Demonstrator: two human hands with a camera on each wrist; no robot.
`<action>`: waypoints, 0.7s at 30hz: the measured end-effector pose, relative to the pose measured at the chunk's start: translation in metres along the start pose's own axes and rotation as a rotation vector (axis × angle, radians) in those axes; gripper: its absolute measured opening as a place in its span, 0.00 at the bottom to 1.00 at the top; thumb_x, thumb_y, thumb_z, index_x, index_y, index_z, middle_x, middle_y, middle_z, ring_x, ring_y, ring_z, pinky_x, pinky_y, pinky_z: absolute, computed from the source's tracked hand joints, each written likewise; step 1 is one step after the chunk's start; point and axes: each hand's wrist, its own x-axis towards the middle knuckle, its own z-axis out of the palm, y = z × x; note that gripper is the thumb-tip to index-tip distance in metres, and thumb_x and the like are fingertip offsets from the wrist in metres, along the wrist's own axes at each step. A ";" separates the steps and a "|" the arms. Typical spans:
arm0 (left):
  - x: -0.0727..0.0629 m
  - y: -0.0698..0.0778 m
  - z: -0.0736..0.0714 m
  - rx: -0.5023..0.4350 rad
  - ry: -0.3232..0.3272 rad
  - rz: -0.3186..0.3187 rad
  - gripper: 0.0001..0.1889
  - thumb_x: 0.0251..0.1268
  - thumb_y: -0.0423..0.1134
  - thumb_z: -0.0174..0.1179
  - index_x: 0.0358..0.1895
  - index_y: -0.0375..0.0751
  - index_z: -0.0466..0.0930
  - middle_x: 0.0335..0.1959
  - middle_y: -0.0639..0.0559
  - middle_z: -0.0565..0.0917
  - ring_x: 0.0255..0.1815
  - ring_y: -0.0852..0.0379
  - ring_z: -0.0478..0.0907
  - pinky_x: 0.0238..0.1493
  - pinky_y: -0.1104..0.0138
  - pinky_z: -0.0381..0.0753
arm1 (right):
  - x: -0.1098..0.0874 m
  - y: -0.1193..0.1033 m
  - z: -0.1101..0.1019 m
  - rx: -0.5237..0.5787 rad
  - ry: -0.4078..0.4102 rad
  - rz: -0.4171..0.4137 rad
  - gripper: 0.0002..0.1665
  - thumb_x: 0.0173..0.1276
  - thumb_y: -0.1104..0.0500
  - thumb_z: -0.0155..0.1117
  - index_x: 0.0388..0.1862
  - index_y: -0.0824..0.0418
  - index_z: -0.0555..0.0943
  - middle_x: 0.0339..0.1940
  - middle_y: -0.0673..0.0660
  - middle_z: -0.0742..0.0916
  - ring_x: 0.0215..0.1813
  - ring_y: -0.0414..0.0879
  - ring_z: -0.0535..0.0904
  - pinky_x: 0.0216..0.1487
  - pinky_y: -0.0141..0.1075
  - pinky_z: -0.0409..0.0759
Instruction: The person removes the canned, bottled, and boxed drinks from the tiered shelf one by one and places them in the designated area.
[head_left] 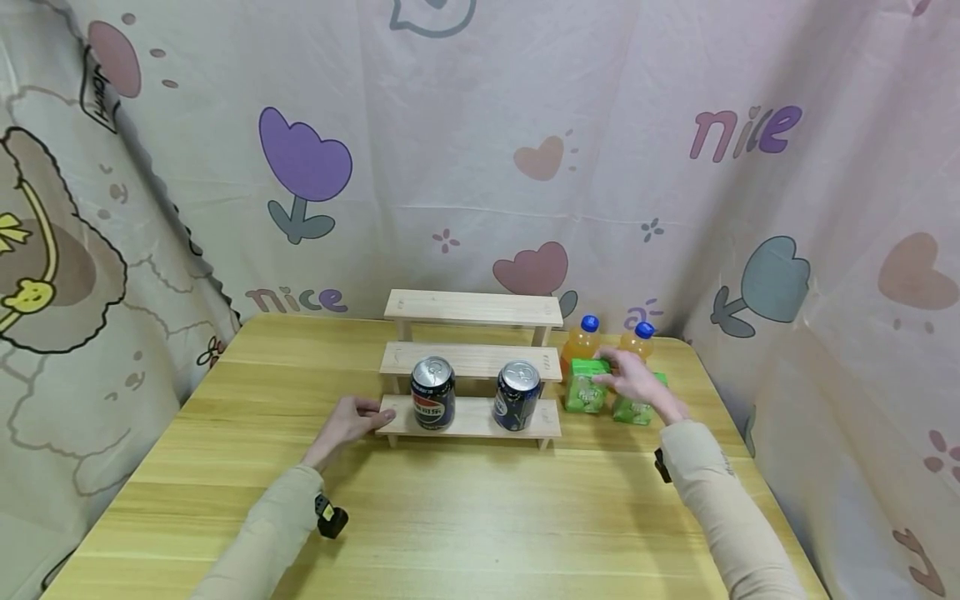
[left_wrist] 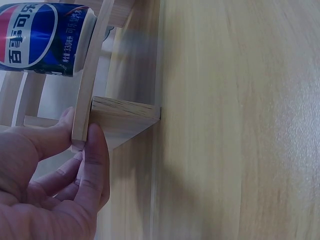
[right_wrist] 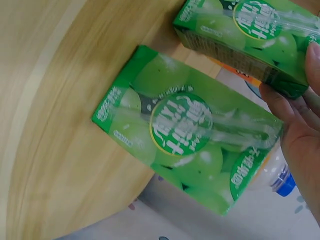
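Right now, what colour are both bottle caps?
Blue; both bottle caps show best in the head view.

Pale printed curtain across upper frame; purple tulip print upper left, "nice" lettering upper right; wood-grain tabletop at lower centre.

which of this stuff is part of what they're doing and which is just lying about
Likely part of the job:
wooden rack, gripped by left hand
left can and right can, on its bottom shelf
left carton, gripped by right hand
right carton, left bottle and right bottle, probably, beside the rack

Just surroundings:
patterned cloth behind
table underneath
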 end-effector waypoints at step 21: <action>0.003 -0.003 0.001 0.002 0.009 0.000 0.23 0.66 0.43 0.68 0.52 0.24 0.80 0.38 0.42 0.87 0.36 0.58 0.80 0.40 0.66 0.79 | -0.011 -0.045 -0.002 0.095 0.178 0.023 0.31 0.69 0.57 0.69 0.66 0.71 0.73 0.65 0.72 0.80 0.66 0.69 0.75 0.68 0.64 0.70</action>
